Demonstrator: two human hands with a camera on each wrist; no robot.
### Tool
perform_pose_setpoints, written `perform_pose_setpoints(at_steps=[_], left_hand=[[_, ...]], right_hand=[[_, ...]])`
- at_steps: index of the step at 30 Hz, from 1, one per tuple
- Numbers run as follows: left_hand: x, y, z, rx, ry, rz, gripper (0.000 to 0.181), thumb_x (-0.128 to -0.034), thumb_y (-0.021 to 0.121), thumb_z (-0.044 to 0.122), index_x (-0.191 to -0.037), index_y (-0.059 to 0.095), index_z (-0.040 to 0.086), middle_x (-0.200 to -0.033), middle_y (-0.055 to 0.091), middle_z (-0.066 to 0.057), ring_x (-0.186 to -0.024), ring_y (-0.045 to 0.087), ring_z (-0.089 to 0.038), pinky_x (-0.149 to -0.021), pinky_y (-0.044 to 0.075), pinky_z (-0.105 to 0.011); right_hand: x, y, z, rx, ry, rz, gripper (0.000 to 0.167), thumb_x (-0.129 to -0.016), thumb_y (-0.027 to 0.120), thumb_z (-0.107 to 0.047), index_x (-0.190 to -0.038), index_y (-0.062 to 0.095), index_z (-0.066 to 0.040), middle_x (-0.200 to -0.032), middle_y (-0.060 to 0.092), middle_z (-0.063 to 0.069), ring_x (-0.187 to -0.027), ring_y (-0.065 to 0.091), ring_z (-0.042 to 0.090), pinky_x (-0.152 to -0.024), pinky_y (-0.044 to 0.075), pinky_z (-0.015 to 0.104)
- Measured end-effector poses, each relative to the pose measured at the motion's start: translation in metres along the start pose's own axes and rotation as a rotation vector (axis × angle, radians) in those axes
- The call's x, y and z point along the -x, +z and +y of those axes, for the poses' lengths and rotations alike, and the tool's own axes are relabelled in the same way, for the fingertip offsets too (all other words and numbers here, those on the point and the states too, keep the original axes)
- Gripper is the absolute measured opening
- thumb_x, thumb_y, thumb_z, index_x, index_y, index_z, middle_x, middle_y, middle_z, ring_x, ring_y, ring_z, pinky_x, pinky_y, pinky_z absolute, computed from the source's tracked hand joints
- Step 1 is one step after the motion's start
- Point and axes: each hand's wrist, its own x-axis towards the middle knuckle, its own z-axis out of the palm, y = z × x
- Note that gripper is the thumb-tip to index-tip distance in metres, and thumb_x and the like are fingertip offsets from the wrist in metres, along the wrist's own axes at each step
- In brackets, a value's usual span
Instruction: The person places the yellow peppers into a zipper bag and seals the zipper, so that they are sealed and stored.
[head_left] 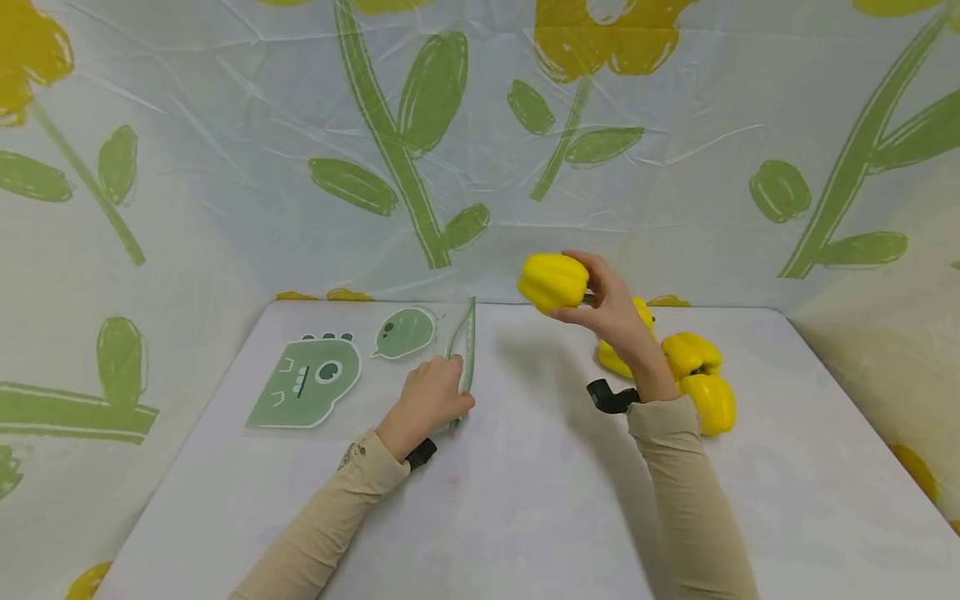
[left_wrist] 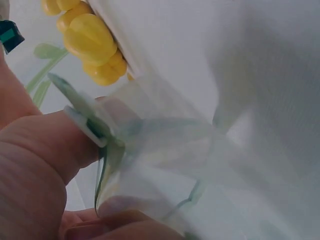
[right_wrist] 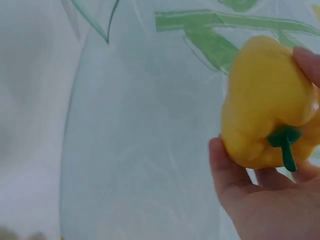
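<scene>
Pepper [head_left: 553, 282], yellow and green-stemmed, is lifted but unbagged at center frame, gripped by the right hand [head_left: 611, 312]; the left hand [head_left: 431, 396] grips a clear, green-printed plastic bag [head_left: 307, 387], seemingly unfilled. Loose yellow peppers [head_left: 708, 404] at right apparently remain.

A glossy yellow bell pepper [head_left: 553, 282] with a short green stem is up in the air at the centre of the head view, lying on its side with its blunt bottom toward the left; the right hand [head_left: 617, 312] grips it around the stem end, and the right wrist view shows the stem pointing down toward the palm. Left of centre in the head view, a clear plastic bag [head_left: 372, 392] lies mostly flat, printed with a green one-eyed creature's head and, to its upper right, a green speech-bubble shape. Its green-edged mouth faces right, raised and gaping, held by the left hand [head_left: 431, 390].
</scene>
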Motion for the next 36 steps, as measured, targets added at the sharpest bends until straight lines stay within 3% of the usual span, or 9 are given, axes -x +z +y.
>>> perform_pose_setpoints(at_steps=[6,11,15,20,24,29,36], left_hand=[[0.001,-0.002,0.001,0.002,-0.009,-0.002,0.021,-0.0785,0.069,0.013,-0.075,0.05,0.008,-0.059,0.042,-0.001,-0.051,0.039,-0.017,-0.044,0.035,-0.032],[0.0,-0.002,0.001,0.008,-0.011,-0.012,0.022,-0.0794,0.07,0.014,-0.076,0.05,0.007,-0.059,0.04,-0.001,-0.051,0.039,-0.017,-0.044,0.035,-0.031],[-0.001,-0.003,0.001,0.008,-0.011,-0.025,0.022,-0.0803,0.071,0.017,-0.078,0.051,0.007,-0.059,0.042,-0.002,-0.051,0.042,-0.018,-0.044,0.037,-0.032],[-0.001,-0.002,0.001,0.016,-0.014,-0.025,0.02,-0.0804,0.071,0.017,-0.083,0.055,0.006,-0.059,0.042,-0.001,-0.05,0.042,-0.018,-0.044,0.036,-0.031],[0.0,-0.003,0.001,0.023,-0.008,-0.036,0.02,-0.0805,0.072,0.016,-0.079,0.054,0.007,-0.059,0.037,0.001,-0.05,0.04,-0.016,-0.044,0.033,-0.03],[0.0,-0.003,0.002,0.025,0.023,-0.036,0.021,-0.0795,0.071,0.014,-0.074,0.052,0.008,-0.058,0.033,0.002,-0.05,0.037,-0.015,-0.045,0.032,-0.029],[0.0,-0.005,0.001,-0.004,0.047,-0.062,0.02,-0.0788,0.073,0.015,-0.086,0.056,0.006,-0.061,0.038,0.0,-0.052,0.042,-0.017,-0.047,0.035,-0.03]], right_hand=[[-0.012,0.029,0.019,-0.254,0.0,0.05,0.069,-0.081,0.075,0.004,-0.14,0.042,-0.009,-0.136,0.05,0.01,-0.115,0.05,0.025,-0.095,0.044,0.033],[-0.015,0.051,0.041,-0.346,0.044,0.055,0.071,-0.079,0.074,0.006,-0.14,0.042,-0.008,-0.136,0.051,0.009,-0.115,0.05,0.025,-0.098,0.042,0.034],[-0.014,0.067,0.062,-0.326,0.088,0.013,0.072,-0.078,0.075,0.006,-0.141,0.042,-0.007,-0.137,0.052,0.011,-0.116,0.051,0.026,-0.101,0.041,0.038],[-0.01,0.081,0.078,-0.227,0.143,-0.108,0.072,-0.075,0.077,0.007,-0.139,0.046,-0.006,-0.136,0.055,0.012,-0.115,0.053,0.027,-0.099,0.042,0.041],[-0.006,0.088,0.081,-0.179,0.148,-0.191,0.071,-0.074,0.077,0.007,-0.137,0.047,-0.005,-0.134,0.055,0.012,-0.115,0.053,0.03,-0.098,0.043,0.043],[-0.006,0.093,0.081,-0.156,0.159,-0.236,0.068,-0.076,0.078,0.003,-0.136,0.048,-0.008,-0.132,0.056,0.009,-0.117,0.053,0.028,-0.099,0.043,0.044],[-0.005,0.1,0.078,-0.144,0.172,-0.275,0.068,-0.077,0.077,0.001,-0.138,0.047,-0.009,-0.133,0.055,0.009,-0.119,0.052,0.028,-0.102,0.041,0.047]])
